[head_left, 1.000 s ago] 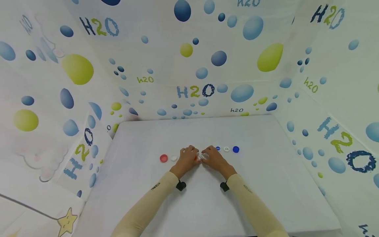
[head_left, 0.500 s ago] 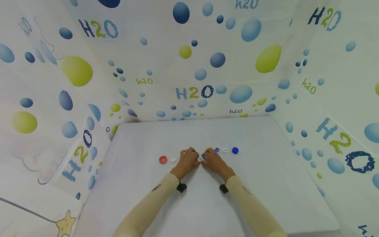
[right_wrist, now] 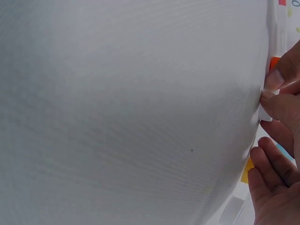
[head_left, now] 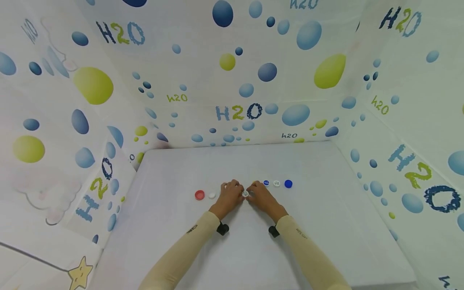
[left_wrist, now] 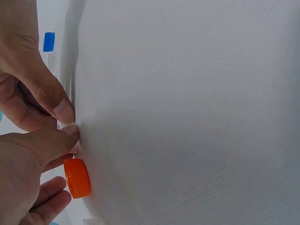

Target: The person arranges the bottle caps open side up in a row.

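A small white bottle cap with dark print sits between the fingertips of both hands on the white table. My left hand pinches at it from the left, and an orange cap stands by its lower fingers in the left wrist view. From the other side my right hand pinches at it, thumb tip close to the left thumb. A pale cap shows under the right thumb in the right wrist view. A yellow cap is partly hidden behind the right fingers. The fingers cover much of what they grip.
Leftward in the row lie a red cap and a white cap. To the right are a blue cap, a printed white cap and a larger blue cap. Patterned walls enclose the table.
Both hands have stayed almost in place around the printed white cap, with only slight finger shifts. The head view has moved slightly.
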